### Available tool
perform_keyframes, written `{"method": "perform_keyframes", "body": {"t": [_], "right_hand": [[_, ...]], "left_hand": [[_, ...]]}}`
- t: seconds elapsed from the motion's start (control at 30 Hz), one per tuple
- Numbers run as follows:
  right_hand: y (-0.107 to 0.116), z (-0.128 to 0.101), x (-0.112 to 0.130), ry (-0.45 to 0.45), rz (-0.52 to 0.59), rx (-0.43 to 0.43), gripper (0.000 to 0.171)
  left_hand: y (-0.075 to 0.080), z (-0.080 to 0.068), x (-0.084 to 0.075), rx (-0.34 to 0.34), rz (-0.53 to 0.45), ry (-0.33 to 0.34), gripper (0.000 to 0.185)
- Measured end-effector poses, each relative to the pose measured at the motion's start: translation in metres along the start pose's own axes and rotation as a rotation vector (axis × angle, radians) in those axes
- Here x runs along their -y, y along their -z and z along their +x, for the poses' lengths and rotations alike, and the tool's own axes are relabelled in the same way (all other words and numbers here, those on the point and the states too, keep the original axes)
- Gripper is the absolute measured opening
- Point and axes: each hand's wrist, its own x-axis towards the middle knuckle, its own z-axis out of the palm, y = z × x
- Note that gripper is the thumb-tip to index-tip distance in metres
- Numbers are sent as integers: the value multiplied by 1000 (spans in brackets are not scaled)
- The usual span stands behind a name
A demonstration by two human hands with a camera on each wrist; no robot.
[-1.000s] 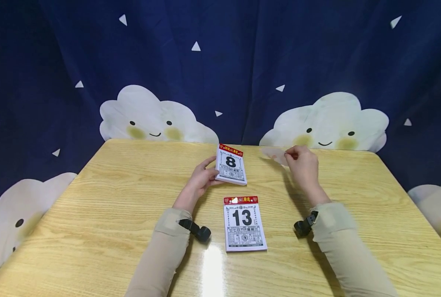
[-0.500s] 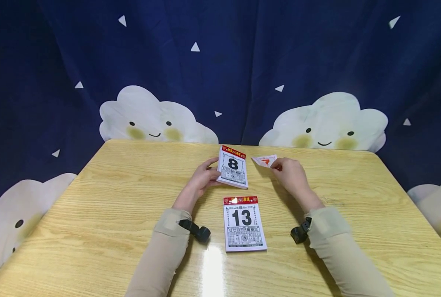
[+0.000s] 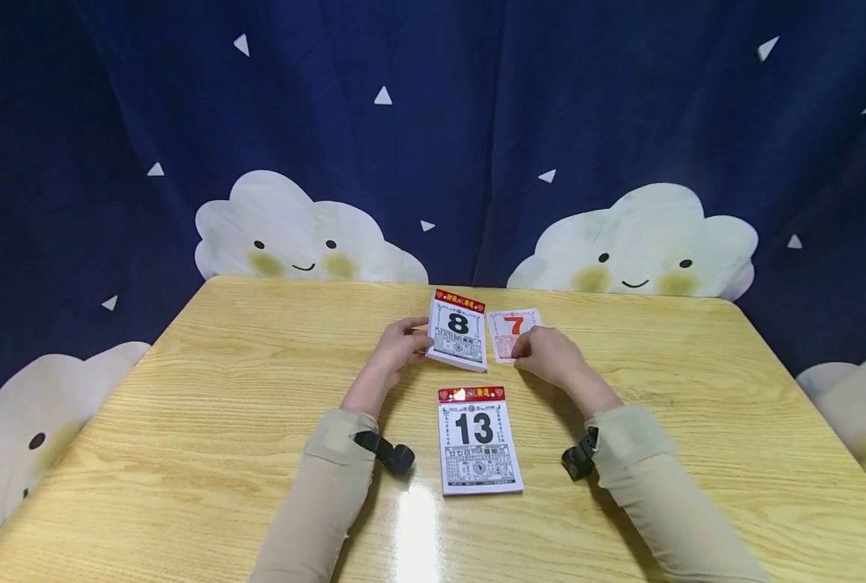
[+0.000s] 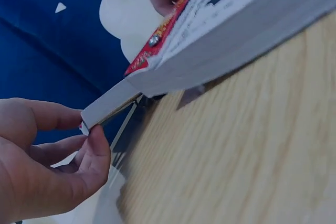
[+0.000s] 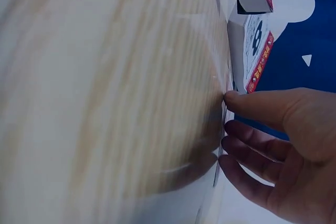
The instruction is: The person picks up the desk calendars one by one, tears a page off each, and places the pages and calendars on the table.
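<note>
At the centre of the head view, the left hand (image 3: 396,346) holds the pad showing 8 (image 3: 458,330) by its left edge. The left wrist view shows this grip pinching a corner of the pad (image 4: 113,103) between thumb and curled fingers, with that edge lifted off the table (image 3: 207,421).

Just right of that pad lies a loose sheet printed with a red 7 (image 3: 513,329), flat on the table. The right hand (image 3: 549,359) rests on the sheet's lower part. In the right wrist view its thumb and fingers (image 5: 252,156) meet the sheet's edge at the tabletop, gently bent; whether they pinch it or only press on it cannot be told.

As a judgement, the 7 sheet is already off the pad and laid beside it, so that tear looks done. What remains is letting go of the sheet and perhaps setting the lifted pad flat.

A second pad showing 13 (image 3: 479,440) lies lower in the frame between the two sleeves, touched by neither hand.
</note>
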Motion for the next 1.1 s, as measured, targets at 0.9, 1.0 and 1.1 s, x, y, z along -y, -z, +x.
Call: {"method": "perform_keyframes", "body": {"t": [0.9,1.0,1.1], "right_hand": [[5,-12,4,59,46,7,19],[6,-18,6,47,77,16,20],[7,-24,8,37,100,25,21]], "left_hand": [[3,-20,-6,24,93,36,38],[7,-25,-5,48,101,26,37],[9,-30,-3,76,117,15,35]]}}
